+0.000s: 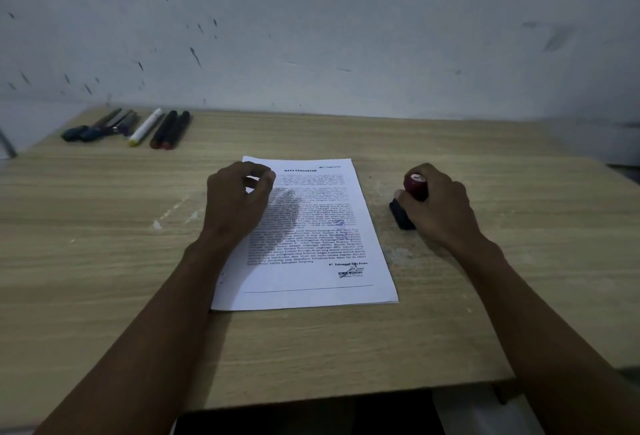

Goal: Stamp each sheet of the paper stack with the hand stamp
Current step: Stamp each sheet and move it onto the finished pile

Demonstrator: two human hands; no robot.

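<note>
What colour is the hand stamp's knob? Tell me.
Dark red, with a small white label on top, on the hand stamp the right hand grips; head view.

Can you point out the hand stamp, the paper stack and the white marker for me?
hand stamp [417, 185], head view, on its red handle.
paper stack [311, 282], head view, on the top sheet's blank lower margin.
white marker [145, 127], head view, on the middle of its barrel.

Pens [138, 128] lie far-left; bare table [104, 226] flanks the paper stack [311, 244].
</note>
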